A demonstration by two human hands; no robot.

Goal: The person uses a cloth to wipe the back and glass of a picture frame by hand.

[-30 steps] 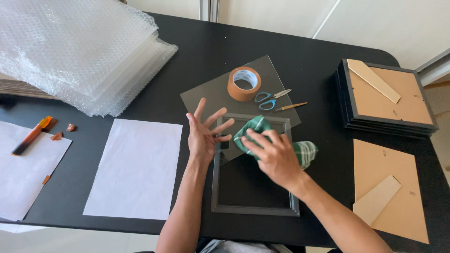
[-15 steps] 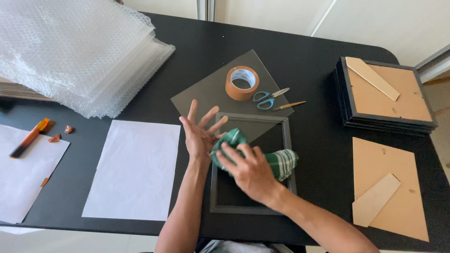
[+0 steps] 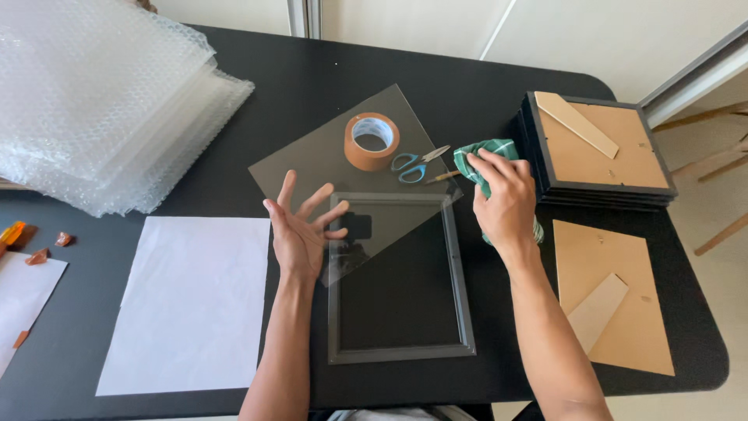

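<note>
while right hand (image 3: 505,199) clutches green cloth (image 3: 485,158), left hand (image 3: 304,230) props glass pane (image 3: 351,168).

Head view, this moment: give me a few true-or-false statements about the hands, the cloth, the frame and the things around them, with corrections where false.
1. The right hand grips a green cloth. True.
2. The left hand holds the scissors. False: it is spread open at the edge of a clear pane; the scissors lie untouched beside the tape roll.
3. A grey picture frame lies flat on the black table. True.
4. The white paper sheet lies to the right of the frame. False: it lies to its left.
5. Bubble wrap is piled at the table's far left. True.
</note>
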